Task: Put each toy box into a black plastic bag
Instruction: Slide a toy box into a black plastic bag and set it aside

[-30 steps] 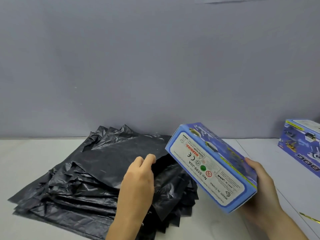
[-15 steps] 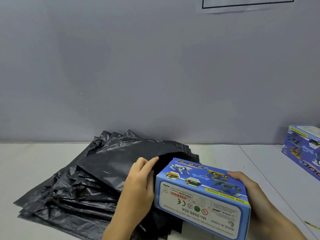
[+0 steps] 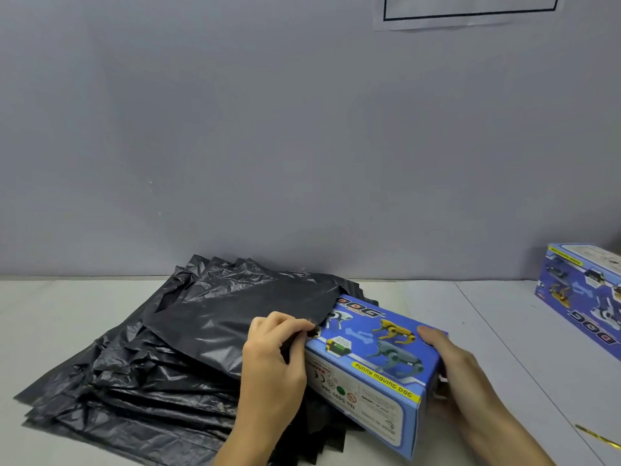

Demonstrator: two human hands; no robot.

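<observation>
Toy box: a blue box [image 3: 373, 361] with printed robot dogs lies between the two hands, its far end tucked under the lip of the top black bag [image 3: 242, 317], the near end sticking out toward the person.
Left hand: the left hand [image 3: 274, 361] pinches the bag's open edge between thumb and curled fingers, right against the box's left side.
Right hand: the right hand [image 3: 450, 375] wraps round the box's right end, fingers over the top edge, thumb side hidden behind the box.
Bag edge: the lifted lip runs from the left hand's fingertips up and right across the box's top face; how deep the box sits inside cannot be told.
Bag pile: a pile of flat bags [image 3: 127, 391] spreads left of the left hand and under it; too overlapped to count.
Second box: one more blue box [image 3: 584, 290] sits well right of the right hand, cut by the picture edge. Two boxes in view.
Open room: bare white table [image 3: 470, 314] lies between the right hand and the second box.
Other: a gold strip [image 3: 598, 435] lies just right of the right forearm; a paper sheet [image 3: 470, 15] hangs on the grey wall [image 3: 268, 129].
</observation>
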